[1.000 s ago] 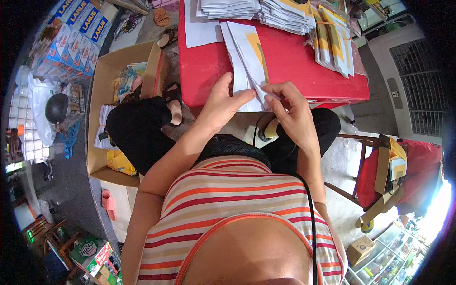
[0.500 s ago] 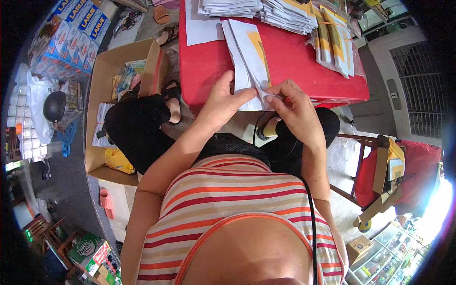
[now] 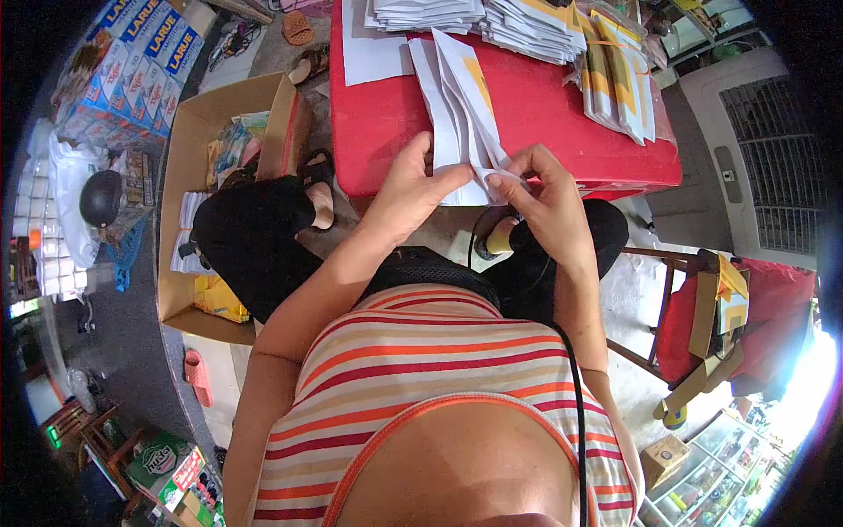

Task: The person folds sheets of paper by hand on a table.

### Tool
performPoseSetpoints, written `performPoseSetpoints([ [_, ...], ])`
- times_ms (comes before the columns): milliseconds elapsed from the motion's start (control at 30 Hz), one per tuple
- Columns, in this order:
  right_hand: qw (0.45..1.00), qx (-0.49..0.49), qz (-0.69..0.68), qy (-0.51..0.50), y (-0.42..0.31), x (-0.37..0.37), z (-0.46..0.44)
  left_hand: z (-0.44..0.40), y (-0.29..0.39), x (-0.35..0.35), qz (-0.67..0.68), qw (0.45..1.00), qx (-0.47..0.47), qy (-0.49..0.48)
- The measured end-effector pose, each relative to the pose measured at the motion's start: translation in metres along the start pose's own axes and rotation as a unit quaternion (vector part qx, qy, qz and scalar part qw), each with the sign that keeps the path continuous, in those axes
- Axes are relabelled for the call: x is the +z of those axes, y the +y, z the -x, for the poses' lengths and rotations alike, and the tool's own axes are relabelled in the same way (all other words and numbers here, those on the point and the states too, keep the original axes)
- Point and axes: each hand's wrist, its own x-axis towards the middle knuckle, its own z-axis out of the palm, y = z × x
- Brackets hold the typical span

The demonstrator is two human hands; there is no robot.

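A long white folded paper (image 3: 448,114) with a yellow patch lies on the red table (image 3: 378,132), its near end at the table's edge. My left hand (image 3: 411,189) holds the near left corner, thumb on top and fingers at the side. With thumb and forefinger my right hand (image 3: 549,198) pinches a lifted flap at the near right end. The paper's layers stand partly apart along its length. A flat white sheet (image 3: 373,53) lies beyond it to the left.
Stacks of folded white papers (image 3: 531,31) sit along the table's far side. A banded yellow-and-white bundle (image 3: 619,79) lies at the right. An open cardboard box (image 3: 198,303) with papers stands left of my legs. A wooden chair (image 3: 645,347) is at the right.
My right hand has drawn the paper's right flap up and slightly right, so the layers gape more and less yellow shows. My left hand stays in place.
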Motion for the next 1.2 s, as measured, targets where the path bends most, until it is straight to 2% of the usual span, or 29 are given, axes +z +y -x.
performPoseSetpoints([
  [233,0.999,0.037,0.019,0.002,-0.011,0.001,0.003,0.002,0.004,0.001,-0.013,1.0,-0.009,0.006],
  [400,0.994,-0.085,0.068,0.003,-0.012,0.0,0.003,0.003,0.007,0.003,-0.005,1.0,-0.006,0.002],
  [500,0.99,-0.107,0.086,-0.019,-0.008,-0.003,0.002,0.003,0.004,0.002,0.014,1.0,-0.003,-0.003],
  [800,0.997,-0.048,0.052,-0.008,-0.005,0.0,0.002,0.002,0.003,0.002,-0.01,1.0,0.0,0.006],
  [1000,0.996,-0.074,0.056,0.005,-0.003,-0.002,0.003,0.003,0.004,0.003,0.012,1.0,-0.002,0.004],
  [1200,0.998,-0.052,0.022,0.003,-0.004,-0.003,0.005,0.003,0.008,0.004,0.021,1.0,-0.01,0.002],
])
